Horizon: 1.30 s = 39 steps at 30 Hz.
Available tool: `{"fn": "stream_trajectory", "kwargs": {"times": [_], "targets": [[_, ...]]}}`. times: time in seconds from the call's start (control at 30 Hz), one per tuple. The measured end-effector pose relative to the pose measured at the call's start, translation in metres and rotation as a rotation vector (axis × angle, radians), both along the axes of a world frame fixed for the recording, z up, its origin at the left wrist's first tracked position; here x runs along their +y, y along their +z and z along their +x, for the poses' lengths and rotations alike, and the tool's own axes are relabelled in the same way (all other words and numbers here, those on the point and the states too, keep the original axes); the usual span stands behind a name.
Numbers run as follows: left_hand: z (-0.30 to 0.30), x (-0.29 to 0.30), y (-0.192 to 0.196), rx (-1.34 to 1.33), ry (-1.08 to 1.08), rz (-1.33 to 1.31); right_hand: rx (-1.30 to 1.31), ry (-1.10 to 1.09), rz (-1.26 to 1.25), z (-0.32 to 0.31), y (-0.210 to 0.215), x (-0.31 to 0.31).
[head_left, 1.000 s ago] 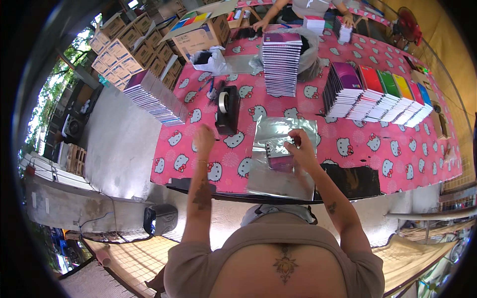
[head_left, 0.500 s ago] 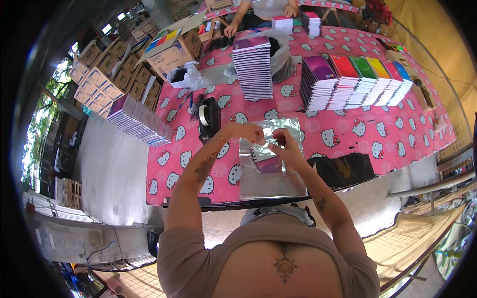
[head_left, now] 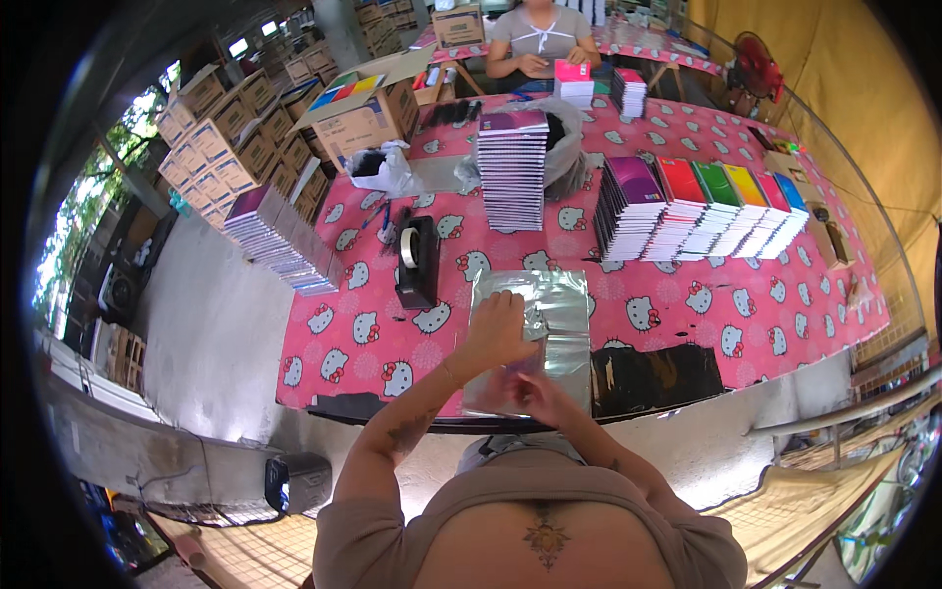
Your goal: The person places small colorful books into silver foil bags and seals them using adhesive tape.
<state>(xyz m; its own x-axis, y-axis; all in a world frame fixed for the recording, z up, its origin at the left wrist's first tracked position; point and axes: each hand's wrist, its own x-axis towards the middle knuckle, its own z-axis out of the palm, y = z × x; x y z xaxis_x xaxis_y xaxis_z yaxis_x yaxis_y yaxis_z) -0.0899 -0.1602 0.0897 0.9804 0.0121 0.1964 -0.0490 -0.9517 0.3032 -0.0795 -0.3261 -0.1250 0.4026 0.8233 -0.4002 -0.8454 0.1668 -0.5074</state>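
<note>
A shiny clear plastic sheet (head_left: 560, 312) lies on the pink table in front of me. On it is a small purple notebook (head_left: 524, 363), mostly covered by my hands. My left hand (head_left: 497, 329) rests over the notebook's left part with its fingers bent closed; what they grip is hidden beneath. Closer to the table's near edge, my right hand (head_left: 538, 395) is at the lower end of the notebook, its fingers curled and smeared by motion. I cannot tell whether it holds the film.
A black tape dispenser (head_left: 417, 260) stands left of the sheet. Beyond it rises a tall stack of spiral notebooks (head_left: 512, 177); colored notebook stacks (head_left: 638, 216) line the right. A dark patch (head_left: 657, 381) lies near the front edge. Across the table sits a person (head_left: 540, 44) with notebooks.
My left hand has come down nearer me onto the notebook. My right hand has moved toward the front edge. The view has tilted up, showing more of the person opposite.
</note>
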Motion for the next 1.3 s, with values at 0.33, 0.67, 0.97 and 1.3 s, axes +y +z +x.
{"fn": "stream_trajectory", "kwargs": {"times": [0.33, 0.67, 0.97, 1.3], "targets": [[-0.075, 0.029, -0.101, -0.375, 0.088, -1.089, -0.903, -0.011, -0.200, 0.043, 0.161, -0.007], [-0.054, 0.082, -0.041, -0.508, 0.417, -0.800, -1.169, -0.170, -0.251, 0.087, 0.177, -0.002], [-0.055, 0.265, -0.088, 0.022, 0.617, -1.325, -2.155, 0.041, -0.553, 0.014, 0.255, 0.032], [-0.057, 0.210, -0.083, -0.117, 0.702, -0.068, -2.100, 0.065, -0.698, 0.014, 0.248, 0.031]]}}
